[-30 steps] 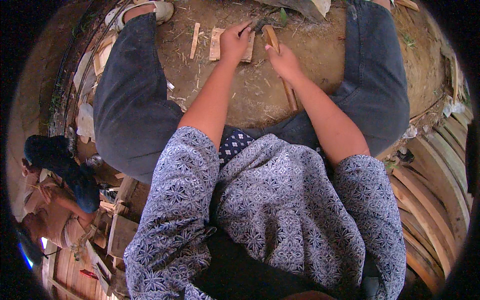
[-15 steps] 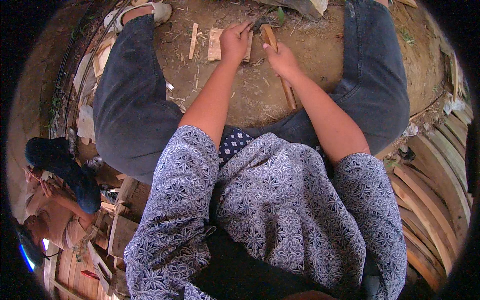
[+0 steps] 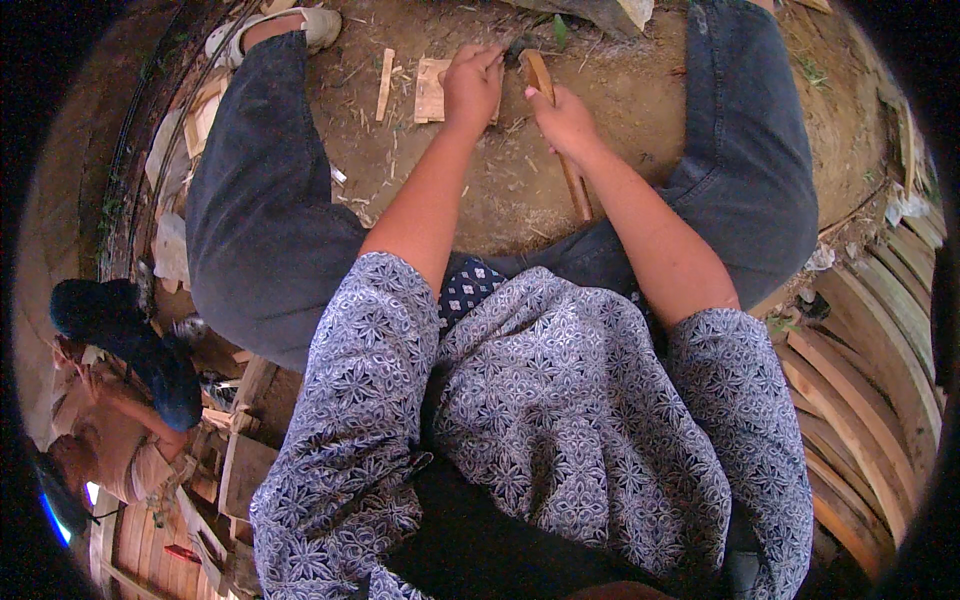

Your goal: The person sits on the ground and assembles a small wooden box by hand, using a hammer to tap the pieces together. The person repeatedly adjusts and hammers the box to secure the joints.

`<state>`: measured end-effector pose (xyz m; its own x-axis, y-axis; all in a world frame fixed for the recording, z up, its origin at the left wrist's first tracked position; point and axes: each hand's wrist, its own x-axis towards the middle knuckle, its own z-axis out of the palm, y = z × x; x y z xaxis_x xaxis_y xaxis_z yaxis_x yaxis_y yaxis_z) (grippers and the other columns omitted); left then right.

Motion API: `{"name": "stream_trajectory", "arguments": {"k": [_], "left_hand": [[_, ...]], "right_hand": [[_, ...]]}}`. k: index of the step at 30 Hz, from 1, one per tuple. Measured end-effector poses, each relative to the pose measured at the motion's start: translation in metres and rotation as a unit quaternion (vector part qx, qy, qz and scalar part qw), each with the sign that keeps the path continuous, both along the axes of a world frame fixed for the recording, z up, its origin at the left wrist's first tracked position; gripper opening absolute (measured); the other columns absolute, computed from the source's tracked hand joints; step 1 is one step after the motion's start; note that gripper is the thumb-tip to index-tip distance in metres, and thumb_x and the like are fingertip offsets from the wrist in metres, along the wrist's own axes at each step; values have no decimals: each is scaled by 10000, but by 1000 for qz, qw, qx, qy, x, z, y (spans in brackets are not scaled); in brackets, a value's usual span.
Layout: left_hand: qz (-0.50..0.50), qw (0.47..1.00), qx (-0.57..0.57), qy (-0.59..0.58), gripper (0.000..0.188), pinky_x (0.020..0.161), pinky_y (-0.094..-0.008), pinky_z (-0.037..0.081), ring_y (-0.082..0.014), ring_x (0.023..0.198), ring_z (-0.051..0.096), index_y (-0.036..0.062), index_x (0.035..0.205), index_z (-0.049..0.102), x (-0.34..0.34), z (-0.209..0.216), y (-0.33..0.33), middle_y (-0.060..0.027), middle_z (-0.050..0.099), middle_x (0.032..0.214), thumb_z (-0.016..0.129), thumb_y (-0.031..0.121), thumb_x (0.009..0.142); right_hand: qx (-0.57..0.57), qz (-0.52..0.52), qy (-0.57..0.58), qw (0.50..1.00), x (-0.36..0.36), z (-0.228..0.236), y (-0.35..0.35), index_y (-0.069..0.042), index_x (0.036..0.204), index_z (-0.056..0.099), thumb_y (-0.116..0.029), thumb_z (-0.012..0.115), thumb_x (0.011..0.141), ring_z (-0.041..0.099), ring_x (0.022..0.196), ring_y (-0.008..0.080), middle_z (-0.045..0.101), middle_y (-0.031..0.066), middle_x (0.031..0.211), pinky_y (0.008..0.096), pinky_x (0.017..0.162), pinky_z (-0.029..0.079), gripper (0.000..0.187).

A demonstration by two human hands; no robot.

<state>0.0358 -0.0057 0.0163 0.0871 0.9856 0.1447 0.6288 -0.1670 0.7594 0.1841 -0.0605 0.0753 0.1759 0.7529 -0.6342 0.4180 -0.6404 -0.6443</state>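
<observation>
- The right hand (image 3: 566, 122) is wrapped around the upper handle of a long brown wooden-handled hammer (image 3: 577, 190), which slants across bare brown earth ground (image 3: 640, 110).
- The left hand (image 3: 472, 90) covers the right part of a flat, pale wooden board (image 3: 429, 92) lying on the ground; its fingertips reach near the hammer's dark head, too small to tell whether they pinch anything.
- A narrow, pale wooden strip (image 3: 385, 85) lies beyond the board's left edge.
- The hammer should feel stiff and head-heavy, steadiest held close to the head.
- The board looks light, rigid and splittable; its near-left corner offers an uncovered hold.
</observation>
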Motion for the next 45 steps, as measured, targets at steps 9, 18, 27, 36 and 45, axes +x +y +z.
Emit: {"name": "stream_trajectory", "arguments": {"k": [9,18,27,36,45], "left_hand": [[45,994,-74,-71,402,802,-412,474,-287,881,679,121,1233,603,7,14,-3,-71,718,958,708,117,845],[52,993,-65,-84,406,780,-431,492,-294,832,695,106,1185,579,2,11,-4,-87,728,908,739,104,812],[50,997,-37,-46,421,761,-433,506,-312,840,689,84,1192,558,-1,5,0,-102,727,931,743,117,816],[44,997,-39,-46,415,763,-433,534,-320,840,694,77,1172,561,-1,13,-1,-109,729,904,756,116,807],[49,995,-43,-75,443,770,-434,531,-316,858,689,68,1193,569,0,11,-3,-139,713,924,754,128,796]], "right_hand": [[120,27,-66,990,-1,41,1,-21,1002,623,-478,552,965,651,763,365,643,186,783,474,708,492,464],[135,48,-82,986,-11,45,-6,-22,1040,633,-449,568,970,625,721,319,642,187,788,423,682,480,437],[135,75,-105,982,-4,22,-1,-23,1026,620,-419,575,972,627,732,313,627,190,789,411,680,482,401],[139,69,-83,984,-6,37,0,-13,1023,615,-400,577,964,653,803,361,648,217,843,438,731,494,393],[149,69,-105,981,-4,26,-5,-14,1003,627,-406,596,959,650,749,335,644,198,794,437,697,489,396]]}}
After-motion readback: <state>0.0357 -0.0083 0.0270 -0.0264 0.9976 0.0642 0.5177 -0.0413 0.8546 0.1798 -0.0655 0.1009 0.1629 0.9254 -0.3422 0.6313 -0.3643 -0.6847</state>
